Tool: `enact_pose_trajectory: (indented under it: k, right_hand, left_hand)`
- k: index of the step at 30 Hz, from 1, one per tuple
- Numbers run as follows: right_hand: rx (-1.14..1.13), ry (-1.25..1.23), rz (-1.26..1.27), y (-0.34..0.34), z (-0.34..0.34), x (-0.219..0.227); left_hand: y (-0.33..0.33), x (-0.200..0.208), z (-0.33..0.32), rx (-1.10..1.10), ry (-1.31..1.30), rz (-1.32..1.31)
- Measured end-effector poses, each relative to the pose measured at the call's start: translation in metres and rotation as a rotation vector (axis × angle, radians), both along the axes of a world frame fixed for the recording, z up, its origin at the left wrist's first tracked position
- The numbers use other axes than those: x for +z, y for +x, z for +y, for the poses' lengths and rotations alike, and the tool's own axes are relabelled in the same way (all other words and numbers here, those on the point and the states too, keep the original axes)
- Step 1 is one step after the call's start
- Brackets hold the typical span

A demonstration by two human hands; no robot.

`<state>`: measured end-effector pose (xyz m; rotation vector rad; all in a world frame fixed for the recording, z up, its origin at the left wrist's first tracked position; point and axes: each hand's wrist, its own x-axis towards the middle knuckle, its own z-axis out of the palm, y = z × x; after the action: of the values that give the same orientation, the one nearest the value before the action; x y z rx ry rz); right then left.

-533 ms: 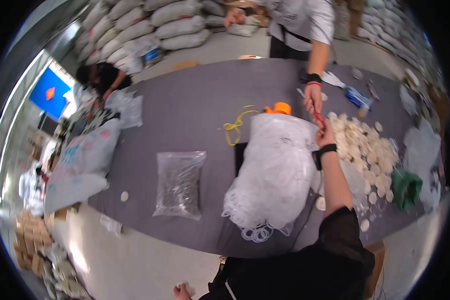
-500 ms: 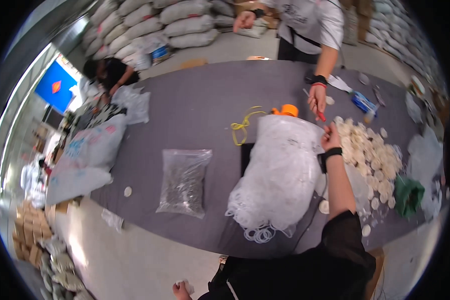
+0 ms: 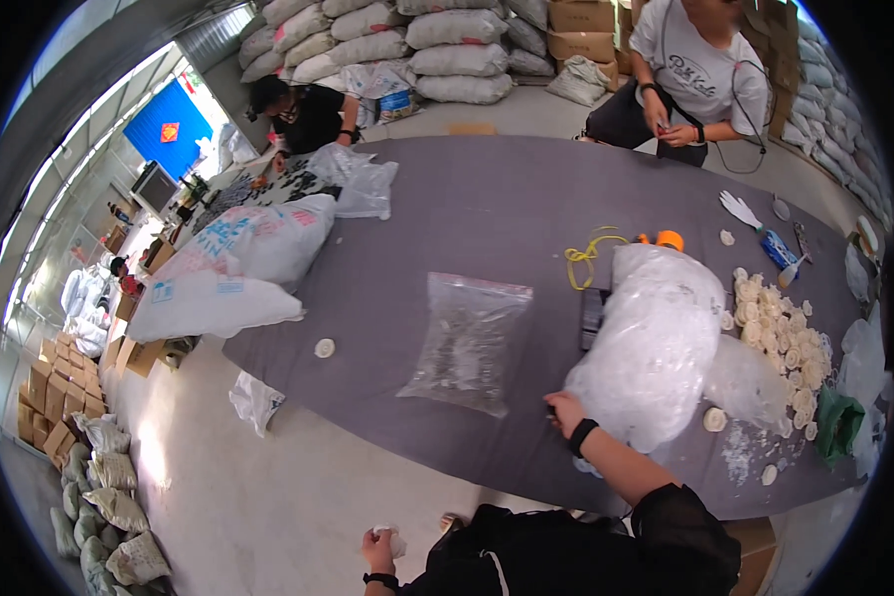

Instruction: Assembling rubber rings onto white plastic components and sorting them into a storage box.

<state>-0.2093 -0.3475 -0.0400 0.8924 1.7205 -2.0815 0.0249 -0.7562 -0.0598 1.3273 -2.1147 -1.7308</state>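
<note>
My right hand [image 3: 566, 414] is closed, with its fingers round a small dark thing I cannot make out, above the grey-covered table [image 3: 526, 189]. It is beside the near left end of a bulging translucent plastic bag [image 3: 656, 338], whose contents are hard to make out. Low at the left, my left hand [image 3: 379, 552] is closed on a crumpled white wad [image 3: 397, 541], away from the table. A flat zip bag [image 3: 472, 343] of small greyish pieces lies left of my right hand. Between the two bags sits a black box-like thing [image 3: 593, 318].
Cream-coloured round pieces [image 3: 780, 328] are heaped at the right, near a green bag [image 3: 840, 422]. Yellow cord [image 3: 588, 260] and an orange object [image 3: 669, 240] lie behind the bulging bag. Across the table, a co-worker [image 3: 700, 74] holds a small red thing. Large white sacks [image 3: 238, 258] stand left.
My right hand has moved left and nearer, away from the co-worker's hand. The co-worker has drawn back with the red thing between both hands. The view has shifted left.
</note>
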Motion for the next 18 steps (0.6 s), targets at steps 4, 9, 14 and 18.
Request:
enact_pose_trajectory:
  k: [4,9,14,18]
  right_hand:
    - [-0.240,0.595,0.287,0.003,-0.012,-0.060]
    - [-0.340,0.677,0.608,0.017,-0.135,0.028]
    - [0.304,-0.842,-0.101,0.030,-0.322,0.091]
    - [0.151,-1.259,-0.326,-0.015,-0.386,0.083]
  left_hand:
    - [-0.020,0.009,-0.062,0.050,0.267,0.081]
    - [-0.092,0.076,-0.104,-0.082,0.560,0.294]
    - [-0.178,0.129,-0.093,-0.377,0.480,0.542]
    - [-0.238,0.144,-0.100,-1.028,-0.473,0.607]
